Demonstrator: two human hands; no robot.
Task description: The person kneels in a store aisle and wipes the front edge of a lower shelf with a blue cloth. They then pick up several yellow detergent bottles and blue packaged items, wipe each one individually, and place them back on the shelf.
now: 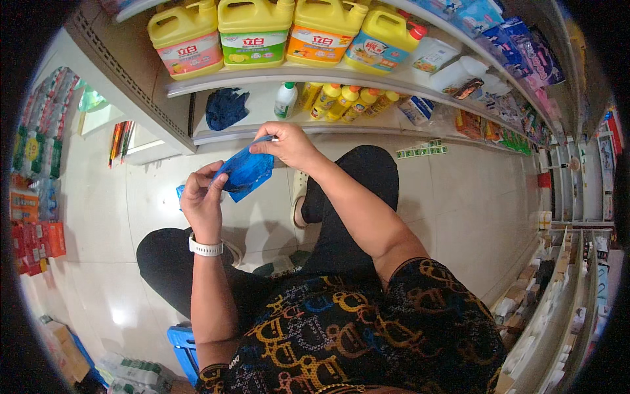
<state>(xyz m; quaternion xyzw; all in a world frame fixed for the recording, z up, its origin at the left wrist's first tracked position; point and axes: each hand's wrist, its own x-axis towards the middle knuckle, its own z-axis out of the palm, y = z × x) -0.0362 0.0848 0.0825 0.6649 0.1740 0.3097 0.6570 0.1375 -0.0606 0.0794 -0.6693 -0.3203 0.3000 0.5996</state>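
Both hands hold a blue, thin plastic packet or sheet [252, 171] in front of the lower shelf. My left hand [203, 199], with a white watch band at the wrist, pinches its near left edge between thumb and fingers. My right hand [290, 147] grips the upper right edge the same way. Whether the packet is opened or holds anything cannot be made out. Behind the left hand a small blue piece [179, 193] shows, mostly hidden. On the lower shelf [266, 129] lies a crumpled dark blue cloth or bag [227, 108].
Yellow detergent jugs [256, 42] line the upper shelf. Below stand a white bottle with a green cap [285, 101] and several yellow bottles [344, 103]. A green-and-white strip [422, 149] lies on the tiled floor [457, 207]. A blue plastic stool [183, 349] is beneath me; packaged goods [37, 246] stand left.
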